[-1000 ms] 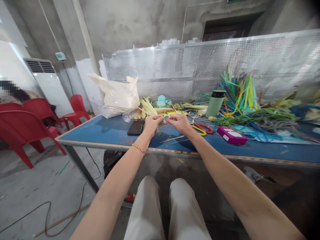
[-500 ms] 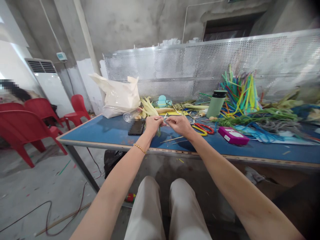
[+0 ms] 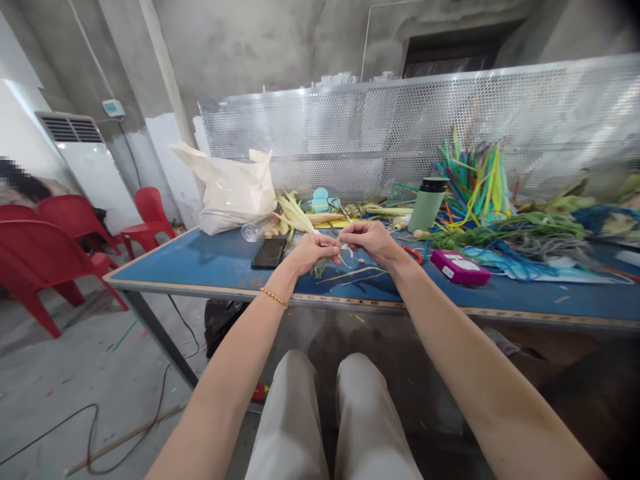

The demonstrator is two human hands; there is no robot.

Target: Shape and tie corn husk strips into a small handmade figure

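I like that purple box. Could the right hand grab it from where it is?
Probably yes. The purple box lies on the blue table just right of the right hand, with nothing between them, but that hand is pinching thin straw strips.

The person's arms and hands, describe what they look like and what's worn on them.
Both forearms are bare, with no sleeves in view and no gloves on either hand. The left hand has a thin gold-coloured bead bracelet around its wrist. The right hand and its wrist show no watch, band or bracelet. No rings can be made out on the fingers.
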